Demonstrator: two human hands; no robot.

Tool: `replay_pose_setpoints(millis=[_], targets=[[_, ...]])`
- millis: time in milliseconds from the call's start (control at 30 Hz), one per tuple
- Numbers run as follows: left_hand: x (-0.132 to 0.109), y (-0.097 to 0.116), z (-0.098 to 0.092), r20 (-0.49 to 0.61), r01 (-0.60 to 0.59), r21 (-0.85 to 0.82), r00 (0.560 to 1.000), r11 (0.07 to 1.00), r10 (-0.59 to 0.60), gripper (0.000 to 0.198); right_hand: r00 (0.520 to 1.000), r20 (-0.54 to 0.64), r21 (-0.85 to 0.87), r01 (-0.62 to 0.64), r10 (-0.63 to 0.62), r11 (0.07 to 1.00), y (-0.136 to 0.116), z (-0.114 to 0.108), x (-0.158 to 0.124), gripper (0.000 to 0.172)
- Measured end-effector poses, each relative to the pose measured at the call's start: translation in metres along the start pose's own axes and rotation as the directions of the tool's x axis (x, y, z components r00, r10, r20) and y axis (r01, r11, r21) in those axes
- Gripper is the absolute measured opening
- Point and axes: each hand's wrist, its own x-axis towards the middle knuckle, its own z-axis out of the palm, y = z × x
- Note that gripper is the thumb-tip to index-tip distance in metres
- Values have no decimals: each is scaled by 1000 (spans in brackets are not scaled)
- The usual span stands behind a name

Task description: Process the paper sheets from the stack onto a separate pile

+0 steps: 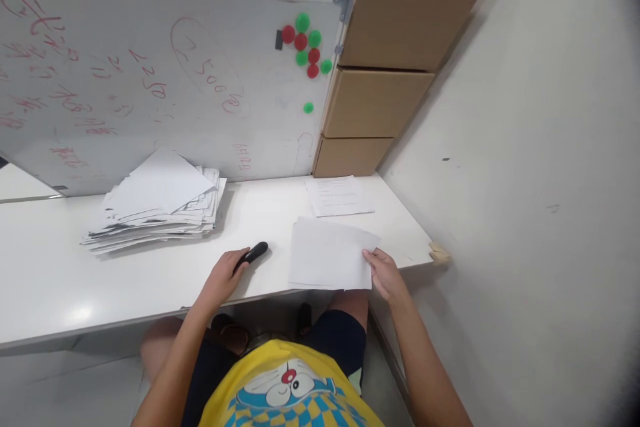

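Note:
My left hand (226, 275) rests at the table's front edge, its fingers closed around a black stapler (258, 252) that points up and to the right. Part of the stapler is hidden under the hand. To the right, white sheets of paper (330, 255) lie at the front edge, slightly overhanging it. My right hand (386, 274) pinches their right side between thumb and fingers. Just behind them is a set of printed sheets (340, 196), flat on the table.
A tall, uneven paper stack (155, 214) stands at the left on the white table (260, 214). Behind it leans a whiteboard (210, 80) with red writing and several red and green magnets (301, 42). Stacked cardboard boxes (375, 104) stand at the back right, beside the wall (525, 214).

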Motion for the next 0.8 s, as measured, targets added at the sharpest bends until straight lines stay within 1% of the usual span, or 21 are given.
replay_pose_setpoints(millis=[100,200,267,367,433,500,600,700,800], targets=[[5,-7,-8,20,67,-91,998,994,-65,38,1000,6,-11,10,-10,1000,6,-5,5,32],[5,-10,-11,53,65,-154,997,986,-57,39,999,33,-13,-5,5,1000,7,-6,9,37],[5,-10,-10,53,49,-157,998,986,-41,39,997,64,-19,-30,31,999,6,-4,11,40],[6,-5,-7,-36,3,-90,999,996,-6,37,990,121,-72,-66,74,995,2,4,16,44],[8,1,-4,-86,-34,-21,996,999,32,37,985,150,-123,-66,84,990,0,11,21,44],[9,7,-1,-69,-69,40,995,997,72,36,983,171,-168,-42,71,985,-1,18,27,42],[10,12,4,5,-93,119,996,989,93,37,978,200,-214,-11,55,977,0,29,36,35],[9,12,9,27,-86,166,996,982,83,39,972,225,-213,-20,69,977,1,36,42,31],[11,9,9,41,-93,166,995,982,87,35,970,224,-193,-50,94,980,3,38,44,31]])
